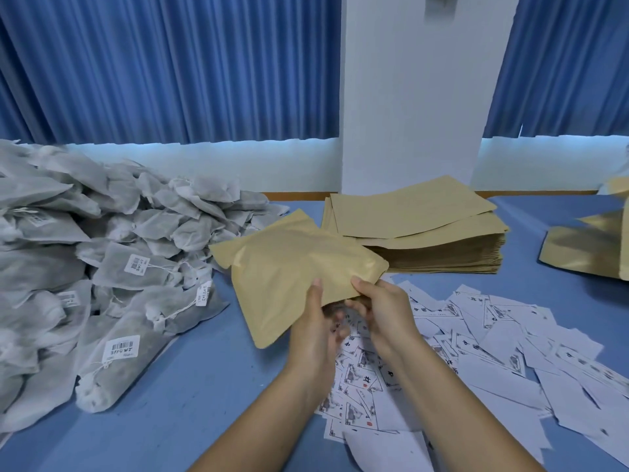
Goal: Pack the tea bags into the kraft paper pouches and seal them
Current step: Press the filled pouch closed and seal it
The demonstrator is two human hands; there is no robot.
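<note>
The left hand (pixel 315 321) and right hand (pixel 383 311) clamp their fingers (pixel 361 285) on the near edge of one bulging tan kraft paper pouch (pixel 296 267). Seal apparently outstanding. Heaped grey mesh tea bags (pixel 102 253) left of fingers, flat kraft pouch stack (pixel 418 219) beyond: most work remains.

A smooth blue desk (pixel 170 403) fills the lower half of the view, from 3 o'clock round through 6 to 9 o'clock. A thin orange-brown wooden strip (pixel 299 196) runs along its far edge, just above centre. Behind it stands a low white wall ledge (pixel 238 165), lit pale and bright. A broad white square column (pixel 415 97) rises at 12 to 1 o'clock, with a blurred grey patch (pixel 439 6) near its top. Pleated deep blue curtains hang on either side: one wide curtain (pixel 170 63) at 10 to 11 o'clock, a narrower one (pixel 571 63) at 2 o'clock.
</note>
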